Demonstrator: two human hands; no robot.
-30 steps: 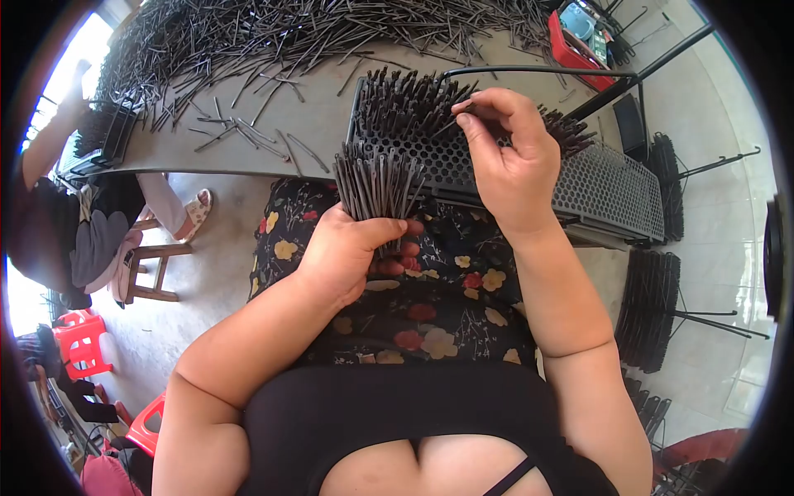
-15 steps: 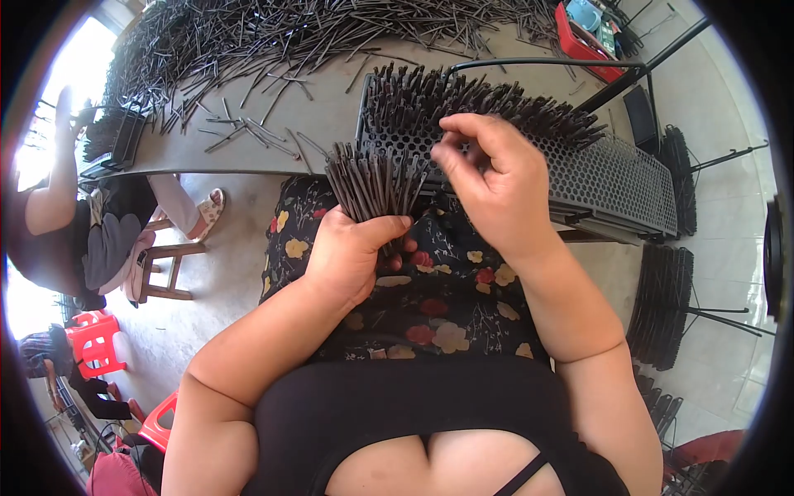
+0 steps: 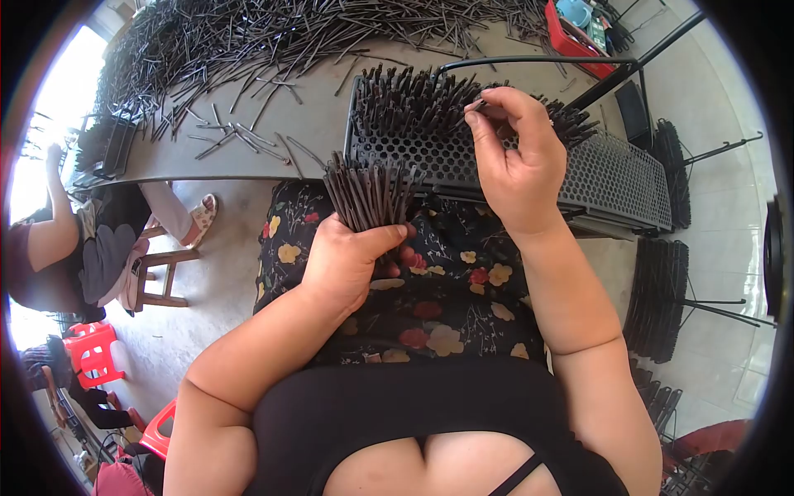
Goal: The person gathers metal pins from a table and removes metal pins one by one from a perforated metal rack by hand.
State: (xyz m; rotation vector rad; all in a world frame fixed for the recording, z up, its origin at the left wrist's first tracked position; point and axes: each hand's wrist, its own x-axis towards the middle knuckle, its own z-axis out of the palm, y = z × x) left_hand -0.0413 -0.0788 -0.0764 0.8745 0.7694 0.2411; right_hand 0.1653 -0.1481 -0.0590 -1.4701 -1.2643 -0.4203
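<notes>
My left hand point(image 3: 351, 256) is wrapped round a bundle of thin dark sticks point(image 3: 370, 194), held upright over my lap, its top near the front edge of the perforated rack. My right hand point(image 3: 521, 161) is above the dark perforated rack point(image 3: 616, 178), thumb and forefinger pinched on the end of a thin dark stick point(image 3: 477, 105). Many dark sticks point(image 3: 405, 99) stand upright in the holes along the rack's far and left part. The lower part of the right-hand stick is hard to tell from those behind it.
A large heap of loose sticks point(image 3: 248, 41) covers the back of the table point(image 3: 322, 124). A red tray point(image 3: 566, 45) lies at the back right. Another person point(image 3: 54, 256) sits at the left beside a second rack point(image 3: 107, 149). Filled racks point(image 3: 660, 302) stand at the right.
My right hand moved left and down toward the bundle, then back up and right over the rack, now pinching a stick. My left hand keeps holding the bundle.
</notes>
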